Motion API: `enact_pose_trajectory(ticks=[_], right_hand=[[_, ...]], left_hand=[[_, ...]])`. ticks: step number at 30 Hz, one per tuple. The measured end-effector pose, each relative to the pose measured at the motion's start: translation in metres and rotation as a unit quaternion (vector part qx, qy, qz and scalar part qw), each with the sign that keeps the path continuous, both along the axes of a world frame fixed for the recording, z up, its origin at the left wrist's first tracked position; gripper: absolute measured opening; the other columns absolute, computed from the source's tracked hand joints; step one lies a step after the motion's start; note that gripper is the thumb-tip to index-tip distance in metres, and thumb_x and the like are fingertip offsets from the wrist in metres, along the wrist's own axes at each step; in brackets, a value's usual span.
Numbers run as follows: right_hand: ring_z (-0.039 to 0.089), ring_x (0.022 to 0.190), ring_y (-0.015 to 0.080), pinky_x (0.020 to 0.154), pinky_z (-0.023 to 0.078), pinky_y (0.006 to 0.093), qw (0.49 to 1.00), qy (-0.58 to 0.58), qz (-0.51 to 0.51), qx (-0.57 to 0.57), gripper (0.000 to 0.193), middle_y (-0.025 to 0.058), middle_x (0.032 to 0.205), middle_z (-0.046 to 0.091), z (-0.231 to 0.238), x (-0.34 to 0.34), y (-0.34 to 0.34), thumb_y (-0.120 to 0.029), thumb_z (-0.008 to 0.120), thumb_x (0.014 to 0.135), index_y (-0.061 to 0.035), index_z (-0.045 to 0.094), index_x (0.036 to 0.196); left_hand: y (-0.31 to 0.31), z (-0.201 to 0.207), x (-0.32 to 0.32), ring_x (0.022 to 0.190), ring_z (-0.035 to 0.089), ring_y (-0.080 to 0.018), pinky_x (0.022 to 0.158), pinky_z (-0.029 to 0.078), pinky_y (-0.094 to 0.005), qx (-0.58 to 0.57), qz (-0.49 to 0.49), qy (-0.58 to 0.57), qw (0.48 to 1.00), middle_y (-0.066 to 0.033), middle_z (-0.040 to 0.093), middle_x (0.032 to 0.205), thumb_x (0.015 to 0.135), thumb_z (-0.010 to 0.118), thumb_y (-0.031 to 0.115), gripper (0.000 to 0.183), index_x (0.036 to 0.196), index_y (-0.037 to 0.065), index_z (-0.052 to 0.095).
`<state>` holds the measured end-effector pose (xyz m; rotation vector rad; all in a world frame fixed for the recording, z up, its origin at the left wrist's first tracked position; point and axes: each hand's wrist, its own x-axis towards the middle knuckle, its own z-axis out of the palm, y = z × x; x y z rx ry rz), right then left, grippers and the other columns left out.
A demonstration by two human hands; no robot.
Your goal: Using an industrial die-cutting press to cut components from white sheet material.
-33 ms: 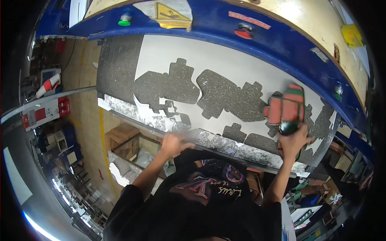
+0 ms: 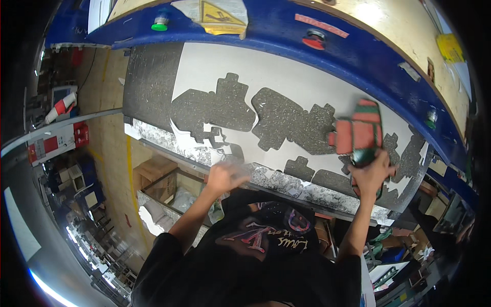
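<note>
My right hand (image 2: 370, 175) grips the near end of a red and green cutting die (image 2: 366, 134) with an irregular outline. The die is over the right part of a white sheet (image 2: 220, 61); whether it touches the sheet I cannot tell. Dark speckled cut-out shapes (image 2: 279, 115) run across the sheet, some matching the die's stepped outline. My left hand (image 2: 225, 176) is at the sheet's near edge, left of centre, beside small white scraps (image 2: 219, 138). Motion smears its fingers, so their hold is unclear.
A blue press beam (image 2: 276, 28) crosses beyond the sheet, with a green button (image 2: 159, 23), a red button (image 2: 313, 40) and a yellow warning sign (image 2: 220, 18). A dark board (image 2: 151, 77) extends at left. Cardboard boxes (image 2: 156, 176) stand below on the left.
My right hand and the cutting die have shifted slightly left and away from me. My left hand has moved a little farther forward and right along the near edge.
</note>
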<state>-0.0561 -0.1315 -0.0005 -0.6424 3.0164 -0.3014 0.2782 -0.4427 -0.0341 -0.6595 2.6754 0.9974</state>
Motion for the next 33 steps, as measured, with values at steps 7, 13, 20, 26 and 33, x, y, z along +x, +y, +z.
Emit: enact_pose_trajectory(ticks=[7,13,20,26,33], right_hand=[[0.055,0.112,0.0402,0.106,0.033,0.0558,0.951,-0.139,0.265,-0.074,0.077,0.0191,0.111,0.059,0.005,-0.010,-0.157,-0.023,0.090,0.046,-0.0072,0.048,0.109],[0.051,0.124,0.0400,0.115,0.024,0.0632,0.929,-0.068,0.340,-0.131,0.063,0.0217,0.127,0.055,-0.031,-0.009,-0.232,-0.015,0.085,0.053,-0.0067,0.050,0.105],[0.051,0.130,0.0372,0.112,0.030,0.0621,0.902,0.057,0.297,-0.307,0.014,0.0130,0.132,0.060,-0.099,0.053,-0.201,-0.005,0.067,0.080,-0.0063,0.059,0.091],[0.042,0.142,0.0331,0.119,0.025,0.0594,0.890,-0.047,0.401,-0.211,0.047,0.0079,0.151,0.049,-0.093,0.083,-0.236,-0.005,0.056,0.088,-0.0083,0.058,0.136],[0.037,0.145,0.0376,0.119,0.017,0.0680,0.899,0.019,0.437,-0.015,0.049,0.0043,0.158,0.040,-0.086,0.075,-0.262,-0.015,0.053,0.093,-0.0124,0.053,0.142]], left_hand=[[-0.013,-0.024,-0.088,0.085,0.067,-0.0381,0.079,0.051,-0.0470,-0.121,0.192,0.157,0.961,-0.0170,0.071,0.093,0.084,0.077,0.017,0.020,0.100,0.005,0.072],[-0.008,-0.040,-0.058,0.090,0.065,-0.0378,0.078,0.048,-0.0473,-0.104,0.262,0.148,0.948,-0.0175,0.070,0.098,0.084,0.076,0.015,0.023,0.105,0.007,0.071],[0.007,-0.040,-0.120,0.088,0.064,-0.0357,0.080,0.047,-0.0438,-0.230,0.204,0.180,0.934,-0.0193,0.069,0.100,0.079,0.081,0.023,0.038,0.108,0.003,0.066],[-0.004,-0.044,-0.139,0.064,0.065,-0.0493,0.060,0.050,-0.0586,-0.075,0.273,0.056,0.958,-0.0259,0.064,0.066,0.098,0.060,0.027,0.024,0.095,0.003,0.061],[-0.013,-0.050,-0.128,0.070,0.066,-0.0492,0.065,0.052,-0.0575,-0.129,0.294,0.195,0.927,-0.0265,0.067,0.073,0.101,0.054,0.025,0.031,0.087,0.003,0.071]])
